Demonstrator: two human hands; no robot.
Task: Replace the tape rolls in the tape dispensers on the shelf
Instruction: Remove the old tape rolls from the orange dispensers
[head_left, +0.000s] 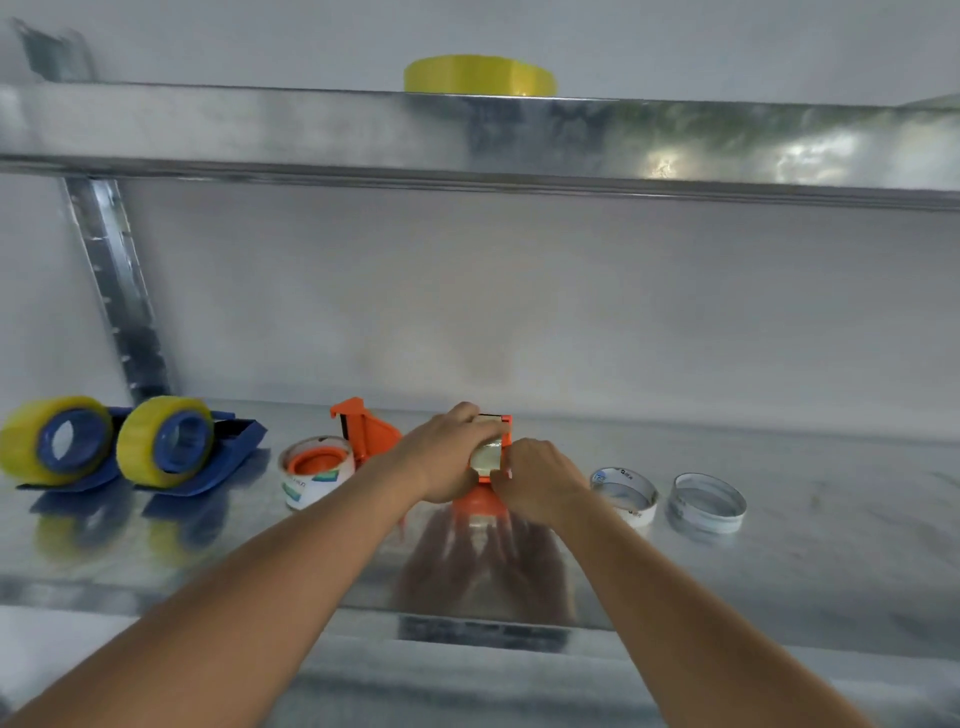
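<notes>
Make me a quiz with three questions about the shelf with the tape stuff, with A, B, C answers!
1. Where is the flat yellow tape roll?
A. On the upper metal shelf
B. Beside the blue dispensers
C. In a hand

2. How many blue tape dispensers with yellow rolls are there?
A. One
B. Two
C. Four

3. What are the hands doing?
A. Resting flat
B. Hanging idle
C. Both gripping the orange tape dispenser

Answers: 1 A, it lies above the shiny top ledge. 2 B, two sit side by side at the far left. 3 C, the left hand and right hand curl round it mid-shelf.
</notes>
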